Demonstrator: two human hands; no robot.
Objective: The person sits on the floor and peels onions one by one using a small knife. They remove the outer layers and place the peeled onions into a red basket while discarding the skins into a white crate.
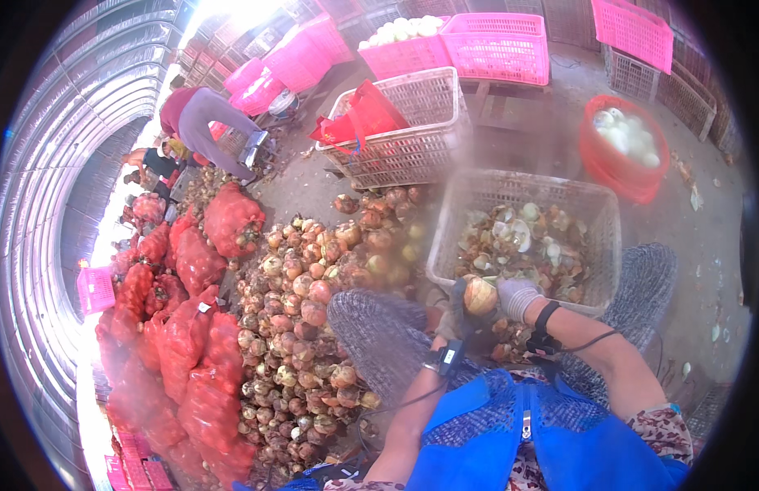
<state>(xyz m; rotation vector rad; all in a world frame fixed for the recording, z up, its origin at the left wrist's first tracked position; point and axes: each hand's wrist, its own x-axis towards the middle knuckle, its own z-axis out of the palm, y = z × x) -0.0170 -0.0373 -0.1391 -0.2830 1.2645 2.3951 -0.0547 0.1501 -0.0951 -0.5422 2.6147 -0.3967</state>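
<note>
My left hand [451, 316], in a dark-palmed work glove, grips a yellow-brown onion [479, 296] above the near rim of a whitish plastic crate [611, 245]. Close against the onion's right side is my right hand [519, 296], in a pale knitted glove with its fingers curled. Whether it holds a small tool is hidden by the hand and the blur. Onion skins and trimmings [520, 236] partly fill the crate, which stands between my knees. More loose skins [508, 340] lie below my hands.
A large heap of unpeeled onions [305, 294] spreads left of my legs, with red mesh sacks [189, 368] beyond. A red basket of peeled onions [625, 184] stands right. Ahead are a crate holding a red bag [367, 116] and pink crates [496, 49]. A co-worker [207, 123] bends over, back left.
</note>
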